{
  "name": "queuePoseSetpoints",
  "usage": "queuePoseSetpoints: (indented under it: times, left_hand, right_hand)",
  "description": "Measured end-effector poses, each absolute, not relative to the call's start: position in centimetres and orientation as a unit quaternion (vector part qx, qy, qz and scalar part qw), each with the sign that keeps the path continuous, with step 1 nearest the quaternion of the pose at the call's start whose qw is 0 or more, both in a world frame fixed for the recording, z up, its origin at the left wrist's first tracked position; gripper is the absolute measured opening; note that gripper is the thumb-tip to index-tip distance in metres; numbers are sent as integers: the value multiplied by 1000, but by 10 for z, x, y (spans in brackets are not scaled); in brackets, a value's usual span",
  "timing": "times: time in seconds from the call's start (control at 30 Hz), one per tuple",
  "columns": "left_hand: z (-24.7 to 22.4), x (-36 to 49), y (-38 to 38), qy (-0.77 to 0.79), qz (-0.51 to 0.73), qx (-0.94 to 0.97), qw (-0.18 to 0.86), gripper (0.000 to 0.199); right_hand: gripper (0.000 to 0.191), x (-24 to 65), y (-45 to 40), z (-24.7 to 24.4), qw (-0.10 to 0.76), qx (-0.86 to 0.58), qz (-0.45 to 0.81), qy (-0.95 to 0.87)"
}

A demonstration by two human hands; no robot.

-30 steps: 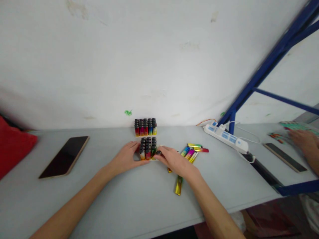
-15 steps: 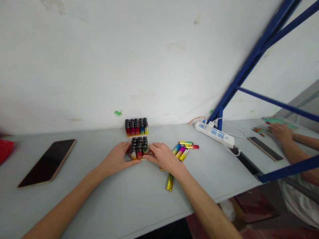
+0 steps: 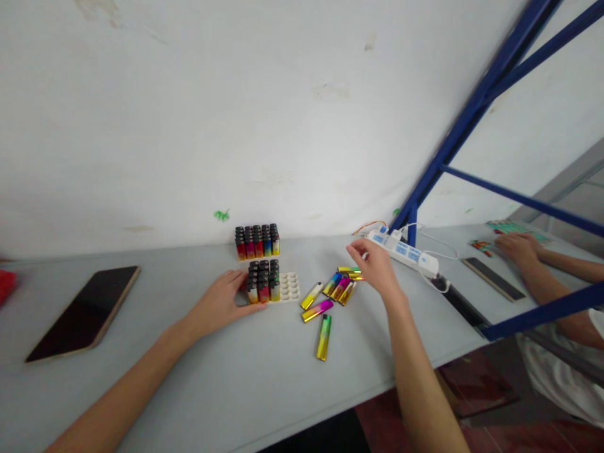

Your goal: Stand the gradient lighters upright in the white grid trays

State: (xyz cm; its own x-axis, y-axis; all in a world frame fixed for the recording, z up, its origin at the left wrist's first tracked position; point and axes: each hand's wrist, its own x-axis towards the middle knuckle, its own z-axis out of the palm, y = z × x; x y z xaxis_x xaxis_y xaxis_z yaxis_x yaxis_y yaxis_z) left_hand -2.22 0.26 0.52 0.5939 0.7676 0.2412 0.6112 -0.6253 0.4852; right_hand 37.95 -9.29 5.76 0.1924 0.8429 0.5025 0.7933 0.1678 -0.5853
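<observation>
Several black-topped lighters (image 3: 264, 283) stand upright in rows at the left part of a white tray (image 3: 290, 287), whose round holes show at its right. My left hand (image 3: 226, 299) rests against the left side of these lighters, thumb along the front. Behind them, a second block of upright lighters (image 3: 257, 244) stands near the wall. My right hand (image 3: 370, 261) is raised over the right end of a loose pile of shiny lighters (image 3: 340, 287); its fingers are bent together, and whether they hold anything is hidden. A green and yellow lighter (image 3: 324, 338) lies nearer the front.
A large dark phone (image 3: 85, 311) lies at the left, beside a red object (image 3: 6, 284). At the right are a white power strip (image 3: 403, 251) with cables and a blue metal frame (image 3: 453, 135). Beyond it, another person's hands (image 3: 519, 248) are over small items.
My right hand has left the upright lighters and moved right, over the loose pile, uncovering the tray's holes. My left hand stays at the block.
</observation>
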Motion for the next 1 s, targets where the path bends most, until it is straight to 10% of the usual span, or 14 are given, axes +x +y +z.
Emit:
queuePoseSetpoints:
  times: [0.37,0.6,1.0]
  left_hand:
    - [10,-31,12,368,196,880,226,72]
    - [14,-30,8,371,197,882,214,70]
    - [19,-28,1,366,204,885,203,71]
  right_hand:
    - [21,441,-150,11,281,-697,103,-651]
    - [59,423,-154,27,434,-665,191,-577]
    - [66,302,-63,73,616,-500,352,-496]
